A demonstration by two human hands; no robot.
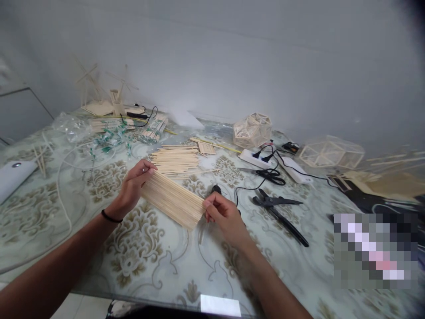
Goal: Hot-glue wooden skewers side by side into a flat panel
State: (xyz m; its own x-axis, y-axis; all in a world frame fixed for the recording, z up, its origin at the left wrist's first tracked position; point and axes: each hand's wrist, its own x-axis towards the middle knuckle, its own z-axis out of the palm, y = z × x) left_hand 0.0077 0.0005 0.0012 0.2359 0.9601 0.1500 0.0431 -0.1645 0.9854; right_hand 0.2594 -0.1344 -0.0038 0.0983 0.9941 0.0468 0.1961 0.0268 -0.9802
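As the work in hand looks like inspection, probably calling next for an even grip, the left hand (137,180) pinches the left end of the wooden-stick panel (174,200), tilted over the worktop (156,266) near loose wooden sticks (175,158), and the curled right hand (224,215) pinches its right end.

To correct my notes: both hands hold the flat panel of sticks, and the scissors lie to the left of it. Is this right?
Not quite: the head view shows the scissors to the right of the flat panel of sticks. The left hand and right hand do hold it.
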